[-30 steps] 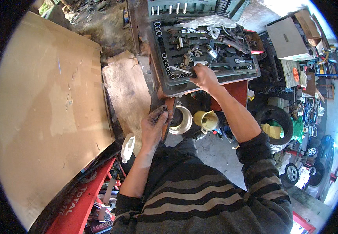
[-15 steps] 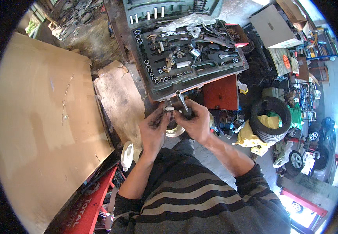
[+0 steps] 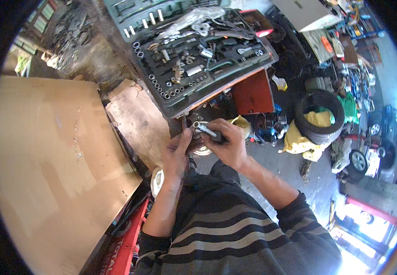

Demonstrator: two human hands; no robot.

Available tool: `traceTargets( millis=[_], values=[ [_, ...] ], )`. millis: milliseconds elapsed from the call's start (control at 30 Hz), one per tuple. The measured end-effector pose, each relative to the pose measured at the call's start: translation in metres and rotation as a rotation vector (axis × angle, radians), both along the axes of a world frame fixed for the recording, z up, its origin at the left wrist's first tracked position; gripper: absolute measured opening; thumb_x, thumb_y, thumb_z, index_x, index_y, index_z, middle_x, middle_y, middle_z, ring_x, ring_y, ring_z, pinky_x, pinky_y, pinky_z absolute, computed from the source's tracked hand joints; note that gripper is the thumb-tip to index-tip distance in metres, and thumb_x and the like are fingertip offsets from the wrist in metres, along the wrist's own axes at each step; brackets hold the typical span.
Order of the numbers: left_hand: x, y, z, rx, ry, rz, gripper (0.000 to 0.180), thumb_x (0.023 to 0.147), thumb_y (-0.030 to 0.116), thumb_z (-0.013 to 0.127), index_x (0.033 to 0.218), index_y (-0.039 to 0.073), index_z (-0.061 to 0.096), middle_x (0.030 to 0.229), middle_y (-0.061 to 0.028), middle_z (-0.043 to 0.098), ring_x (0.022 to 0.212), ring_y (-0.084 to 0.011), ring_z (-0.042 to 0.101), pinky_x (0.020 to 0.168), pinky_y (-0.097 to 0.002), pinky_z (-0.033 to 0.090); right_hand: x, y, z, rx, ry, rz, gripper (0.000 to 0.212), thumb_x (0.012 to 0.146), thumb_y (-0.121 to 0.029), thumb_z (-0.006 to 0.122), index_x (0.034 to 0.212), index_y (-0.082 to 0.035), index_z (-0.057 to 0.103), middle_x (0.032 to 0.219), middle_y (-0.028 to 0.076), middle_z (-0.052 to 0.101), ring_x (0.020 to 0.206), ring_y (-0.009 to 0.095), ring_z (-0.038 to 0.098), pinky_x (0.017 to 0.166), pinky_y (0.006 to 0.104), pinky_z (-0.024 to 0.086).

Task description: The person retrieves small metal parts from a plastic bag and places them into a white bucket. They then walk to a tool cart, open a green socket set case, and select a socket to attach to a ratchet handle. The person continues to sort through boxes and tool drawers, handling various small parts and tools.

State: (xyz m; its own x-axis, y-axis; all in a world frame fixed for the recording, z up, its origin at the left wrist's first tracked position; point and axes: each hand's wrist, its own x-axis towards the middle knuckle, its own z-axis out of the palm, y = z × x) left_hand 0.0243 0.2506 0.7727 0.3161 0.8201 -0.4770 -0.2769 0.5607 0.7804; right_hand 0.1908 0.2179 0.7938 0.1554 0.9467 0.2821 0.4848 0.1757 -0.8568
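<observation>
In front of my body, my right hand (image 3: 229,145) grips a ratchet wrench (image 3: 206,130) by its dark handle, its shiny round head pointing to the upper left. My left hand (image 3: 175,156) is closed beside that head, thumb and fingers pinched together. Whatever it pinches is hidden by the fingers. Just beyond both hands lies an open socket tool case (image 3: 173,109). Loose sockets, metal parts and a crumpled clear plastic bag (image 3: 191,22) lie in it.
A large cardboard sheet (image 3: 47,165) fills the left side. Under the case is a red panel (image 3: 253,94). A tire (image 3: 320,133) with yellow bags stands to the right. A white plastic container (image 3: 158,181) is by my left forearm, and a pale round container (image 3: 241,123) sits beyond my right hand.
The wrench has tipped from pointing away to pointing left, its head now by my left fingers. The small metal socket seen between the fingers is now hidden. The view has shifted.
</observation>
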Motion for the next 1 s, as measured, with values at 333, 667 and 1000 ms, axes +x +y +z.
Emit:
traceTargets(
  millis=[333,667,1000],
  values=[
    [0.052,-0.053,0.008,-0.210,-0.227,-0.179,0.029,0.098,0.018,0.066,0.117,-0.004,0.065,0.113,-0.0091,0.068,0.100,-0.0198,0.067,0.089,-0.0332,0.056,0.061,-0.078,0.023,-0.007,-0.042,0.008,0.033,0.074,-0.006,0.078,0.105,0.000,0.070,0.096,0.016,0.066,0.083,0.036,0.068,0.073,0.0419,0.056],
    [0.181,-0.187,0.030,-0.156,-0.106,-0.418,0.032,0.100,0.023,0.064,0.116,-0.004,0.064,0.106,-0.0098,0.069,0.095,-0.0187,0.067,0.087,-0.0311,0.057,0.197,-0.269,0.062,-0.063,0.081,-0.089,0.037,0.081,-0.008,0.079,0.115,0.002,0.070,0.096,0.016,0.072,0.083,0.020,0.070,0.071,0.0333,0.055],
    [0.261,-0.280,0.042,-0.228,-0.238,-0.552,0.032,0.101,0.019,0.062,0.120,-0.007,0.062,0.110,-0.0180,0.072,0.089,-0.0227,0.075,0.078,-0.0309,0.065,0.289,-0.474,0.091,-0.016,-0.379,-0.250,0.033,0.079,0.000,0.072,0.110,0.002,0.061,0.088,0.016,0.068,0.072,0.031,0.068,0.065,0.0395,0.055]
  ],
)
